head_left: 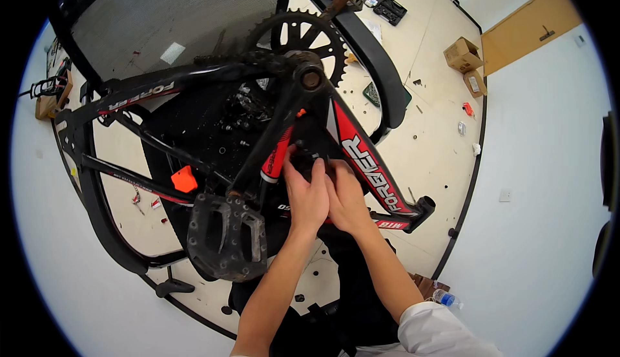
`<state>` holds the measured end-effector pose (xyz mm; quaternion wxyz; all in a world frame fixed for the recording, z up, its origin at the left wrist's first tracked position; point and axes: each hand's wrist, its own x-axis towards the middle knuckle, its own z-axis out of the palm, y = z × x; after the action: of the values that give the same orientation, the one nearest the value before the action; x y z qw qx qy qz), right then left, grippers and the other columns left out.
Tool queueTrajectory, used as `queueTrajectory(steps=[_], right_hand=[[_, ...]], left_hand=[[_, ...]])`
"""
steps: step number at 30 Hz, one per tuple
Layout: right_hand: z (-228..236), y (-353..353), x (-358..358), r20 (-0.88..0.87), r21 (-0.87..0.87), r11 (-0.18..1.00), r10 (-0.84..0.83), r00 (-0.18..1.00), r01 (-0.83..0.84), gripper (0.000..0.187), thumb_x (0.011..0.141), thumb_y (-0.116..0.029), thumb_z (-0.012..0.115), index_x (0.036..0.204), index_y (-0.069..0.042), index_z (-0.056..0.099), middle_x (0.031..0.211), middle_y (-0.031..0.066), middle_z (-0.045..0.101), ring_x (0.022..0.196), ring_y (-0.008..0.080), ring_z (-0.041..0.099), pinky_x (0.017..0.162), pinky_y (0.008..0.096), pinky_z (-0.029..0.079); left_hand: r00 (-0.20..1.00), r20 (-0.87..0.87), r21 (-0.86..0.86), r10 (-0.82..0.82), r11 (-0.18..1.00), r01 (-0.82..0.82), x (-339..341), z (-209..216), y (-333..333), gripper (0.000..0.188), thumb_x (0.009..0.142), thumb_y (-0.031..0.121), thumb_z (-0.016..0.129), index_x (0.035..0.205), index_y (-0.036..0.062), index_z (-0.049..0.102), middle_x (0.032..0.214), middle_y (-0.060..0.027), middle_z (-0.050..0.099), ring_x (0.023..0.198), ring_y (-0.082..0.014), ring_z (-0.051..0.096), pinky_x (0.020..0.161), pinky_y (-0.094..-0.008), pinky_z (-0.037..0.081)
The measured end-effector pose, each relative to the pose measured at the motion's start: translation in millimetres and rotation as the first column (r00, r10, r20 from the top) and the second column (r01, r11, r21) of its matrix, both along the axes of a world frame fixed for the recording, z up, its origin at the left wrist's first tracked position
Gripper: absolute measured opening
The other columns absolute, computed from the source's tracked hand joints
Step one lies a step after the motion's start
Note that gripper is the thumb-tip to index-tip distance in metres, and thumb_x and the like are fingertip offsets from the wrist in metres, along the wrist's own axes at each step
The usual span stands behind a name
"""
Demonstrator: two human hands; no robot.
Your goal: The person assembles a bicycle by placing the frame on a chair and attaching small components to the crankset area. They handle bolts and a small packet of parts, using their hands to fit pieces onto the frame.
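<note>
A black bicycle frame with red and white panels (368, 157) lies across a black office chair (187, 14) in front of me. Inside the frame's main triangle, my left hand (307, 197) and my right hand (347, 197) are pressed side by side. Their fingers are closed around something small and dark, mostly hidden by the hands. Just left of them is the red-banded seat tube (278, 153). Above, the bottom bracket (311, 79) carries a toothed chainring (294, 32). A large black pedal (226, 237) hangs to the left of my left forearm.
Small metal parts and a clear plastic bag (255, 98) lie on the seat, near an orange piece (184, 180). The chair's armrest (382, 66) curves at the right. Loose parts, a tool case (389, 10), cardboard boxes (462, 54) and a bottle (445, 297) are on the floor.
</note>
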<state>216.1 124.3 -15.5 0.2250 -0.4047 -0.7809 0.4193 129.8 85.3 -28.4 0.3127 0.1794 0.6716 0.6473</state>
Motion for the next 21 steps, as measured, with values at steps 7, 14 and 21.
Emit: queueTrajectory(steps=[7,14,21], right_hand=[[-10.0,25.8,-37.7,-0.104,-0.224,0.973,0.032,0.994,-0.054,0.052,0.089,-0.017,0.053,0.135,0.006,0.043,0.131,0.0271,0.051,0.123,0.0406,0.049,0.104,0.0396,0.038],[-18.6,15.7,-2.8,-0.201,-0.149,0.984,0.064,0.978,-0.095,0.033,0.079,-0.007,0.057,0.110,0.005,0.054,0.101,0.0271,0.061,0.094,0.0436,0.060,0.082,0.0468,0.049],[-5.7,-25.7,92.9,-0.237,0.188,0.982,0.046,0.970,-0.001,0.027,0.074,-0.013,0.060,0.096,0.003,0.059,0.094,0.0164,0.060,0.100,0.0314,0.057,0.089,0.0408,0.045]], left_hand=[[0.962,0.262,0.056,0.075,0.994,-0.093,-10.5,17.3,9.5,0.063,0.088,0.002,0.058,0.143,-0.0033,0.028,0.138,-0.0190,0.044,0.123,-0.0229,0.048,0.104,-0.0318,0.038],[0.935,0.319,0.052,0.152,0.983,-0.177,11.0,8.5,24.9,0.059,0.084,0.003,0.062,0.138,-0.0022,0.039,0.125,-0.0148,0.053,0.108,-0.0232,0.055,0.092,-0.0337,0.046],[0.974,0.064,0.025,0.219,0.975,-0.221,22.2,-19.0,54.2,0.037,0.084,0.004,0.053,0.120,-0.0059,0.056,0.113,-0.0178,0.061,0.094,-0.0262,0.061,0.081,-0.0390,0.054]])
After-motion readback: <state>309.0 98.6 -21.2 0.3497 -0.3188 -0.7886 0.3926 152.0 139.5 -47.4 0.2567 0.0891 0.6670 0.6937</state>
